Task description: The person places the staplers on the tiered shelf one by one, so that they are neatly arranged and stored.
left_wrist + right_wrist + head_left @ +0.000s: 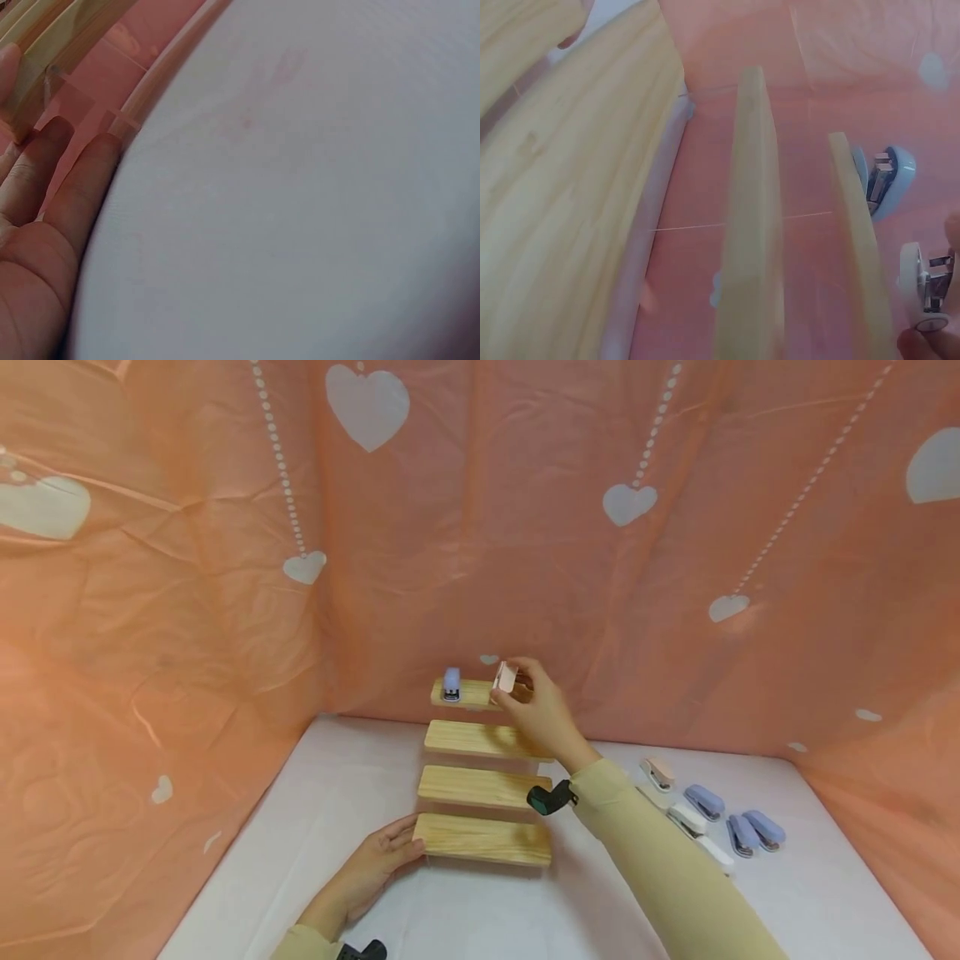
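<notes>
My right hand [538, 697] pinches a small pale pink stapler [506, 677] between thumb and fingers at the right part of the top wooden shelf [474, 693]. In the right wrist view this stapler [913, 281] is close beside the top board; whether it touches is unclear. A lavender stapler [452, 684] stands on that board's left end. My left hand [375, 865] holds the left end of the lowest shelf [483, 840], thumb at the front corner and index finger at the back. In the left wrist view, other fingers [86, 184] extend beside the clear support.
Two more wooden shelves [487, 739] step up between the lowest and top ones. Right of the rack, several staplers lie on the white table [630, 893]: a pink one [658, 772], white ones [687, 817] and lavender ones [705, 802]. A pink-orange curtain [480, 543] with hearts surrounds the table.
</notes>
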Available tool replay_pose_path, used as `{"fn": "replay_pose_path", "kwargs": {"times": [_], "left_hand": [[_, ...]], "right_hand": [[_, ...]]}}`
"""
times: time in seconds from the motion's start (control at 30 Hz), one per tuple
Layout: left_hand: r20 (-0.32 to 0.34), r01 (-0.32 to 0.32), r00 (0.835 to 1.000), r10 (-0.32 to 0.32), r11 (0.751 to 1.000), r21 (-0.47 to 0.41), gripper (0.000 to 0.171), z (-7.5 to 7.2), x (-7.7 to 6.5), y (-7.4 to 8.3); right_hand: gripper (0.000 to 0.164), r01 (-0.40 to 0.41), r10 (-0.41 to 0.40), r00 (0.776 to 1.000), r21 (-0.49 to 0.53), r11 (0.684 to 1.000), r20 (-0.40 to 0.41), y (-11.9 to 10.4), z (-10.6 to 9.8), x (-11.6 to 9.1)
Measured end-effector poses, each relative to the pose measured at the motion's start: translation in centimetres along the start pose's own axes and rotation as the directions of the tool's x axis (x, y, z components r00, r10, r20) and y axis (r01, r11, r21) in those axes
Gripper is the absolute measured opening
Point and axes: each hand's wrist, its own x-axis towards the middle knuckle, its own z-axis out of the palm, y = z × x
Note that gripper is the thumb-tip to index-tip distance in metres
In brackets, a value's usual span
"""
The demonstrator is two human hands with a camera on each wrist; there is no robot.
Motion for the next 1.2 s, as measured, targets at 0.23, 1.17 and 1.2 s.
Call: {"fn": "replay_pose_path", "kwargs": {"times": [0.23,1.17,1.2], "left_hand": [[0.021,-0.007,1.000,0.007,1.000,-0.015,0.076,0.1,-0.1,-0.2],[0.018,0.003,1.000,-0.003,1.000,-0.002,0.076,-0.1,0.0,0.0],[0.016,0.003,1.000,-0.003,1.000,-0.001,0.077,-0.1,0.0,0.1]], "right_hand": [[0.048,-0.067,0.068,0.997,-0.040,0.997,0.038,0.0,0.6,0.4],[0.061,0.050,0.025,0.986,-0.431,0.901,0.167,-0.2,0.7,1.1],[0.061,0.050,0.027,0.985,-0.435,0.899,0.169,-0.2,0.7,1.1]]}}
